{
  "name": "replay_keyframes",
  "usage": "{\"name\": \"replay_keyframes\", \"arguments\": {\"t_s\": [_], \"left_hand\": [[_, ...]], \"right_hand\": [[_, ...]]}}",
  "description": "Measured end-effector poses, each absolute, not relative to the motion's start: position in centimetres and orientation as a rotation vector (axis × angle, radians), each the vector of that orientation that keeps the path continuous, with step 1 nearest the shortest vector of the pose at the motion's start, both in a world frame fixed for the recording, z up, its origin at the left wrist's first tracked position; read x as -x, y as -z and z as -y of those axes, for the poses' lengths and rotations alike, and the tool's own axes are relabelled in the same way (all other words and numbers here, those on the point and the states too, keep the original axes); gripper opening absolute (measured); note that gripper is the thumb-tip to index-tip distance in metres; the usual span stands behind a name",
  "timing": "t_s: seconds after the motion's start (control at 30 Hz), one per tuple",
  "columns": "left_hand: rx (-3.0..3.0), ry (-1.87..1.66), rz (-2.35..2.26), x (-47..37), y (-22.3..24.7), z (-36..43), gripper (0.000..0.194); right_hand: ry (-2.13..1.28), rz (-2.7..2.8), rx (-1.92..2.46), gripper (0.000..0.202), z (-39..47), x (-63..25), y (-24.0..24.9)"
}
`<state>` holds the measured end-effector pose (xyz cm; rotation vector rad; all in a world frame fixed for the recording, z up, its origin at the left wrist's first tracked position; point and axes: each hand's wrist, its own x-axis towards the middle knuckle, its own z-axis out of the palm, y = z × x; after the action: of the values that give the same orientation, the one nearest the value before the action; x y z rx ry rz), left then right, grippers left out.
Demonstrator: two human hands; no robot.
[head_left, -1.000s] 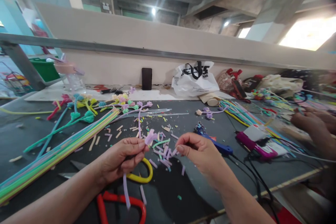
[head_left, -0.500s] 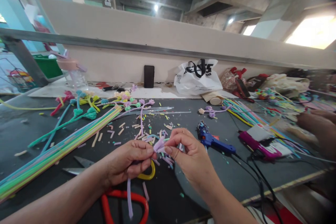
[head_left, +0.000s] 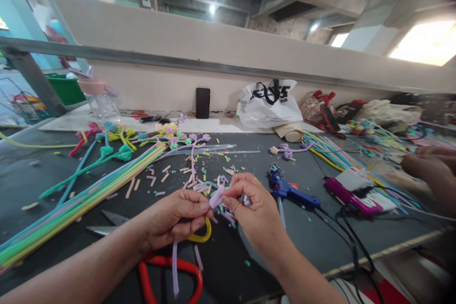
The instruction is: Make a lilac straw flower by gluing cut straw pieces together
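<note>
Left hand [head_left: 181,216] and right hand [head_left: 249,204] pinch a lilac fuzzy piece [head_left: 216,197] between fingertips above a dark worktable [head_left: 228,266], its center strewn with short cut bits [head_left: 226,216]. Scissors [head_left: 171,263] lie beneath the left forearm; a blue glue gun [head_left: 294,194] rests to the right, near a magenta device [head_left: 352,199].

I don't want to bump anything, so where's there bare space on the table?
The dark tabletop is bare in front of the blue glue gun, beside the right forearm. Another patch, holding one green scrap, lies between that forearm and the red handle. Crowded: the middle, with purple scraps, and the left, under coloured stems.
</note>
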<state>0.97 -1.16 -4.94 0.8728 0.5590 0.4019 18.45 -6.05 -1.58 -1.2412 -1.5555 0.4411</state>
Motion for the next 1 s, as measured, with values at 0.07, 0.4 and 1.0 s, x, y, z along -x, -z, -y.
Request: {"name": "replay_keyframes", "arguments": {"t_s": [0.07, 0.4, 1.0], "left_hand": [[-0.873, -0.397, -0.560, -1.0, 4.9, 1.1, 0.016], [-0.893, -0.387, -0.549, -1.0, 4.7, 1.2, 0.016], [-0.867, -0.409, -0.583, -1.0, 4.9, 1.0, 0.014]], "right_hand": [[-0.437, 1.557, 1.249, 0.014, 6.0, -18.4, 1.6], [-0.431, 1.544, 1.286, 0.014, 6.0, -18.3, 1.5], [-0.436, 1.661, 1.332, 0.002, 6.4, -19.7, 0.9]]}}
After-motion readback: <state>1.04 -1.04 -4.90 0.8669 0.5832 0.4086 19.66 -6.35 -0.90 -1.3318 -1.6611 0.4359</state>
